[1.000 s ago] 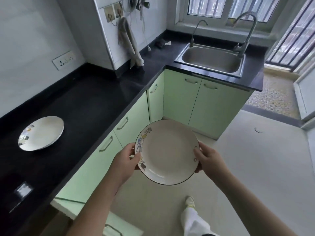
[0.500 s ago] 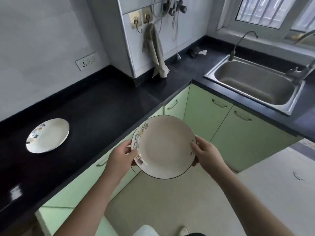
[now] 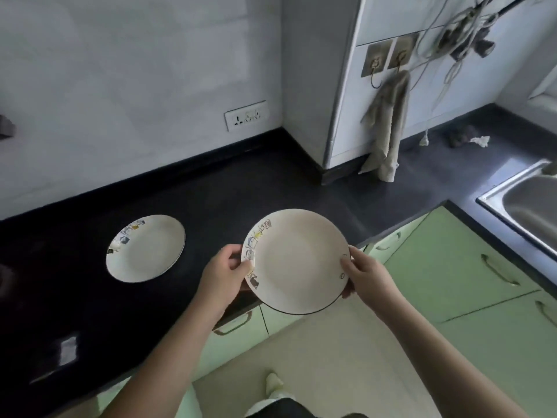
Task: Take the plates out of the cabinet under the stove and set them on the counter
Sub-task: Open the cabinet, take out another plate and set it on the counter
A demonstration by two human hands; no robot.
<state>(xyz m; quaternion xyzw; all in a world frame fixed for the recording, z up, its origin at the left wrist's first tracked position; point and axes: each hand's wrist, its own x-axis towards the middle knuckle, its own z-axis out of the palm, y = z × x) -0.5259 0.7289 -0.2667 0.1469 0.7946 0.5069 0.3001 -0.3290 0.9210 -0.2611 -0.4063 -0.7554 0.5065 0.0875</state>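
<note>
I hold a white plate [image 3: 297, 260] with cartoon drawings on its left rim, tilted slightly, over the front edge of the black counter [image 3: 211, 200]. My left hand [image 3: 224, 273] grips its left rim with the thumb on top. My right hand [image 3: 366, 274] grips the right rim the same way. A second plate [image 3: 146, 248] of the same pattern lies flat on the counter to the left, a short gap away from the held one.
Pale green cabinet doors and drawers [image 3: 452, 267] run under the counter. A steel sink [image 3: 527, 206] is at the right. A grey cloth [image 3: 387, 125] hangs from wall hooks, and a wall socket [image 3: 245, 116] sits above the counter. My foot [image 3: 274, 384] stands on the light floor.
The view has swung left toward the counter. The held plate has moved from over the floor to over the counter's front edge, nearer the plate lying there. Both hands keep their grip.
</note>
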